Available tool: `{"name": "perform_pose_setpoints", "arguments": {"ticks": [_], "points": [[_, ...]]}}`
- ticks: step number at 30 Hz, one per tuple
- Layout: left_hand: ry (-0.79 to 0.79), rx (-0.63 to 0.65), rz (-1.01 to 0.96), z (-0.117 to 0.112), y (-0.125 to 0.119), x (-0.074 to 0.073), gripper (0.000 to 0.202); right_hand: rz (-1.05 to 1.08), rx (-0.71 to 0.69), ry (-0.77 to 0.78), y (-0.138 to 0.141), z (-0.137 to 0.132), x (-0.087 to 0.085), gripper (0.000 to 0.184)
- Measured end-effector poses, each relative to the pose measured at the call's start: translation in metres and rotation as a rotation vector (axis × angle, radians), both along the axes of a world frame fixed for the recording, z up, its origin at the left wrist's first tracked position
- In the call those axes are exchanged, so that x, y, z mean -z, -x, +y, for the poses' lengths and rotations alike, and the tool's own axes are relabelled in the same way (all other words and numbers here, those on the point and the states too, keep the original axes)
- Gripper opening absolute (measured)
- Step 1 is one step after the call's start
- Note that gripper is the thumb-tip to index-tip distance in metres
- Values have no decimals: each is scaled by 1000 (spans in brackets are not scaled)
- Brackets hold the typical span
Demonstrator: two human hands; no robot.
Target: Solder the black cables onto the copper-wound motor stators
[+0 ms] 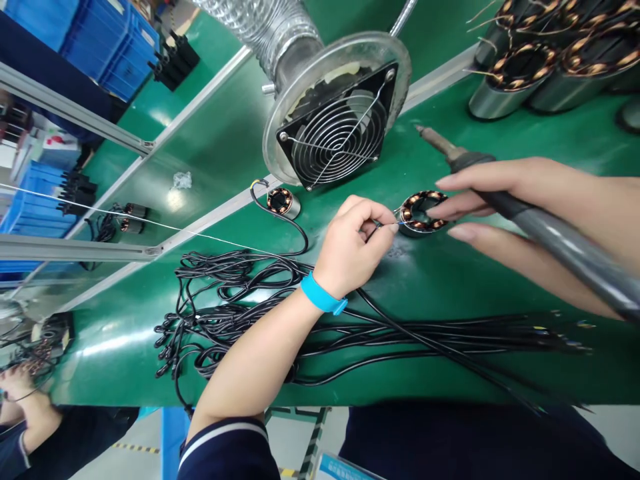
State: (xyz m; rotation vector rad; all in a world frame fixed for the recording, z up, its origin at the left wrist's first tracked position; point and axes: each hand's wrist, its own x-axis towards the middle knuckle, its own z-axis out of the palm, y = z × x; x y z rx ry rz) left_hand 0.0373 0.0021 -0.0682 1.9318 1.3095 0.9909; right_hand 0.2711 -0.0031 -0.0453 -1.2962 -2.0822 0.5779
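Note:
My left hand [357, 240], with a blue band on its wrist, pinches a thin wire at the left rim of a motor stator [407, 230]. Copper windings ring the stator's top as it stands on the green bench. My right hand [530, 213] holds a soldering iron [545, 233], its grip resting between thumb and forefinger and its tip pointing up and left, away from the stator. The right fingertips are at the stator's right side; whether they press on it I cannot tell. Black cables [400, 330] lie under and beside my left forearm.
A fume extractor fan [337, 143] with a silver duct [270, 33] hangs just beyond my hands. Several larger stators [520, 73] stand at back right. A small stator with a cable [283, 202] is left of my hand. Another person's hand [17, 383] works at far left.

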Motion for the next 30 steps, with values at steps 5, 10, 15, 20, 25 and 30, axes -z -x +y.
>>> {"name": "perform_pose_setpoints", "arguments": {"ticks": [5, 10, 15, 20, 25, 30], "points": [[50, 18, -36, -1, -1, -3, 10, 63, -107, -202, 18, 7, 20, 41], [188, 29, -157, -2, -2, -11, 11, 38, -168, -305, 25, 5, 28, 29], [779, -4, -302, -1, 6, -26, 21, 34, -127, -303, 25, 14, 31, 35], [880, -54, -457, 5, 9, -39, 40, 32, -219, -286, 24, 21, 40, 31], [967, -151, -479, 8, 2, -41, 41, 69, -263, -277, 23, 18, 33, 34], [1027, -230, -458, 8, -5, -38, 45, 90, -234, -288, 21, 15, 30, 31]]}}
